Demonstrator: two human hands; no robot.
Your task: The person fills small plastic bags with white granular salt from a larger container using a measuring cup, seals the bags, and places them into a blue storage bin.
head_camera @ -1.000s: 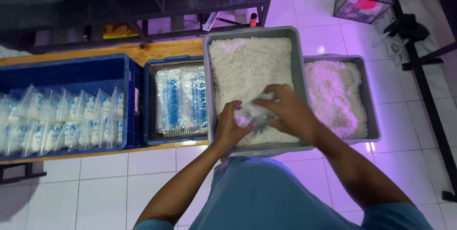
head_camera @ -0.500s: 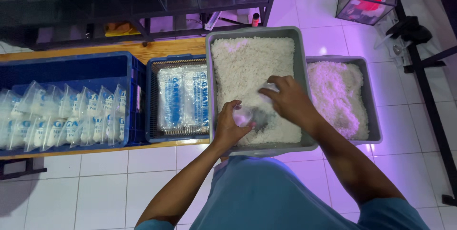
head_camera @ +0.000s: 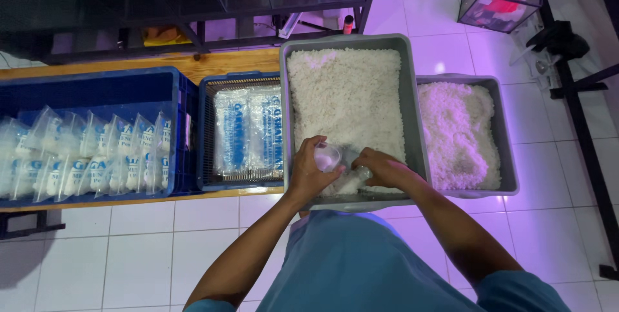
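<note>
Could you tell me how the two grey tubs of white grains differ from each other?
The large grey tub stands nearer the camera and overlaps the small grey tub, which sits lower at the right. Both hands, left and right, work in the large tub, baring its floor near them; the small tub is untouched, its grains heaped. Both are grey, rectangular and hold white grains.

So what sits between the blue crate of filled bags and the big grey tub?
In the head view, a smaller blue basket holding flat clear bags lies between the blue crate and the grey tub.
</note>
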